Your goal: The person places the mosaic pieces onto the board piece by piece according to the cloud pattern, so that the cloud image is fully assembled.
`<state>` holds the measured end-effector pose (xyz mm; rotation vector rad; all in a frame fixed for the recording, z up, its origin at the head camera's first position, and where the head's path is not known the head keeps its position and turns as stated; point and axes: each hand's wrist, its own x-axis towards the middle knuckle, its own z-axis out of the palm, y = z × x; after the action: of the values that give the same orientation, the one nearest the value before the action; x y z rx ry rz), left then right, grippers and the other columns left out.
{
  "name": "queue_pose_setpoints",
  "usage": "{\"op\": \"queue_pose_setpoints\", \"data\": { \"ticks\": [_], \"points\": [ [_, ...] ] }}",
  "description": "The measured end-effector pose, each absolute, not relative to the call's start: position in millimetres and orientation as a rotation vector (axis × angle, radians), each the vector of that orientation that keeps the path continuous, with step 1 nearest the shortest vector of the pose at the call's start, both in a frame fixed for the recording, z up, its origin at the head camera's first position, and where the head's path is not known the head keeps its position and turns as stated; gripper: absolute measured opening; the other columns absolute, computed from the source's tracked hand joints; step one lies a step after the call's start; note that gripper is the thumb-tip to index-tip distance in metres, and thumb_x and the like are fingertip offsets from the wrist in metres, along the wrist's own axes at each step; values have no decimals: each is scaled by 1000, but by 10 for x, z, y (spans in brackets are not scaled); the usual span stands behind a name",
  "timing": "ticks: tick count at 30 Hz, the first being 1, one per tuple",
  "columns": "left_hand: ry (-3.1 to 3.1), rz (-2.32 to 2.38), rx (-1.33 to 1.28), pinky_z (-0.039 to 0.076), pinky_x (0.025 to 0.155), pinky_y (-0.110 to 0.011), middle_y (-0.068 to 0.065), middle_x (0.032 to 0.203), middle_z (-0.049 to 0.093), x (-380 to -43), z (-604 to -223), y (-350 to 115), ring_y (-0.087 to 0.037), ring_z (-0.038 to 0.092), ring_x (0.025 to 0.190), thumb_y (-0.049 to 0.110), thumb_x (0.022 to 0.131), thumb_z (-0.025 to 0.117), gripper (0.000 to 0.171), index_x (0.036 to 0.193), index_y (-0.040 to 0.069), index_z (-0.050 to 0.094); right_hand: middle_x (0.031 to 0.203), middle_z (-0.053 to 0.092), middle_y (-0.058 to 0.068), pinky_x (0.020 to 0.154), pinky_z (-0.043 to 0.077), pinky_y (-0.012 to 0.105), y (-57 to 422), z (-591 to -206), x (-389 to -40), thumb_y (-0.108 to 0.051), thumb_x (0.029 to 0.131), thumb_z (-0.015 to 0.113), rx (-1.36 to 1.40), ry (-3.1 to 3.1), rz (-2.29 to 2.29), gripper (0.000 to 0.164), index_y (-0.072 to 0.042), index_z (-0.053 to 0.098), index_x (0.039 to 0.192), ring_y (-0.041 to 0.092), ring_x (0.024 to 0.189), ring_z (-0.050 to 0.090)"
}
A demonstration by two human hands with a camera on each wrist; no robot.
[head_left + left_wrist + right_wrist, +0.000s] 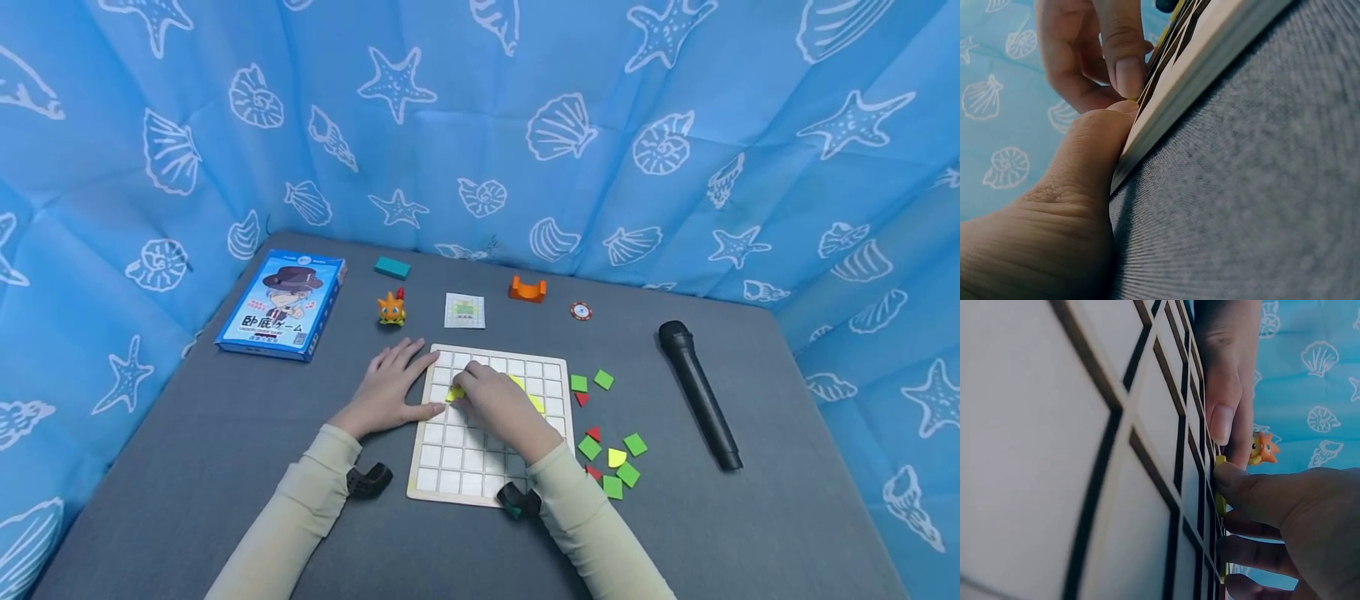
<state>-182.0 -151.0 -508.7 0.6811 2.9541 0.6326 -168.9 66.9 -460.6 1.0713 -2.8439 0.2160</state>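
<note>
Because the small yellow piece (454, 394) lies in the far left part of the gridded board (452, 458), your right hand (495, 400) reaches across the squares to it. Its thumb and fingers are drawn nearly closed in what reads as a light pinch on that piece, a hold that suits something so thin and flat. Your left hand (390, 383) grips nothing; its fingers are spread, with thumb and index finger at the board's left edge, presumably to stop it sliding. More yellow pieces (537, 403) lie on the board to the right of your right hand. Loose green pieces (634, 444) and red pieces (593, 433) lie on the table (225, 433) just right of the board, probably for easy reach. Beyond the far edge lies a pattern card (465, 311), likely placed for reference; its detail is too small to read.

Your right hand masks several cells and partly covers the yellow pieces; your right sleeve (577, 500) hides the near right corner. Neither wrist view, both steeply angled, establishes whether the pinched piece sits inside a cell.
</note>
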Motion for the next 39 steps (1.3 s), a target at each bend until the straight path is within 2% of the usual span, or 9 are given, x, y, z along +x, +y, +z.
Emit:
{"op": "queue_pose_setpoints", "data": {
  "ticks": [13,26,32,36,39],
  "points": [
    [2943,625,667,12,113,-57,-8,159,19,-1831,-5086,-1493,-30,11,147,70,81,55,90,153,25,26,103,61,0,81,53,27,716,-4571,-1691,-24,88,70,1071,-2881,266,22,-14,67,107,13,92,63],
    [2944,667,663,14,112,-59,-10,158,21,-1803,-5058,-1494,-32,13,147,70,81,57,90,152,23,29,105,60,0,78,53,28,806,-4474,-1678,-25,91,67,1096,-2888,323,24,-13,65,112,11,88,62],
    [2967,665,651,14,112,-60,-10,158,22,-1808,-5065,-1486,-33,14,146,70,80,57,89,152,24,29,106,62,0,80,53,31,1042,-4238,-1605,-24,92,65,1017,-2957,536,25,-11,64,113,12,90,61],
    [2958,668,669,14,111,-60,-11,158,22,-1811,-5074,-1484,-34,14,146,71,80,56,90,152,23,29,108,62,-1,78,52,30,1294,-4089,-1424,-25,93,63,970,-3037,805,25,-12,61,115,9,89,57],
    [2951,682,674,14,111,-60,-10,158,21,-1812,-5070,-1492,-33,13,146,70,80,57,90,152,24,29,107,62,-1,76,52,29,1492,-4029,-1294,-23,93,64,927,-3050,802,24,-13,61,114,7,87,56]
  ]
}}
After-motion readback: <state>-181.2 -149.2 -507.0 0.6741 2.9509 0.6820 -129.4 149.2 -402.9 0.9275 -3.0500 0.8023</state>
